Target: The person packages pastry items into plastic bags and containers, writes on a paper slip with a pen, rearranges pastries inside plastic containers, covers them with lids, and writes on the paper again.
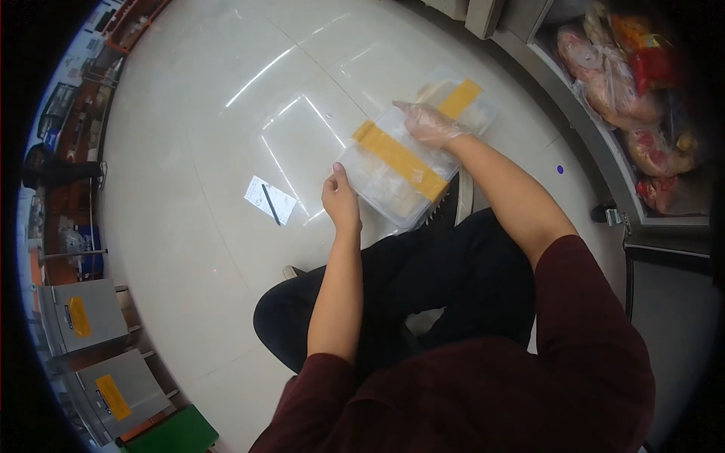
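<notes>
"How do the grips sit?"
"Left grip (341, 198), curled at the near box's (396, 198) left edge; right grip (430, 126), part-open over its far side, beside the far box (483, 113). Can't tell if either holds."
"Its lie?"
"Tape (400, 160) slants far-left to near-right; pale contents. Rightward, a compartment (596, 143) holds bagged meat (615, 98)."

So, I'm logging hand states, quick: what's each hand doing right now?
Left hand: fingers curled beside the nearer taped container; grip can't be told.
Right hand: gloved, at its far side; grip can't be told.
</notes>
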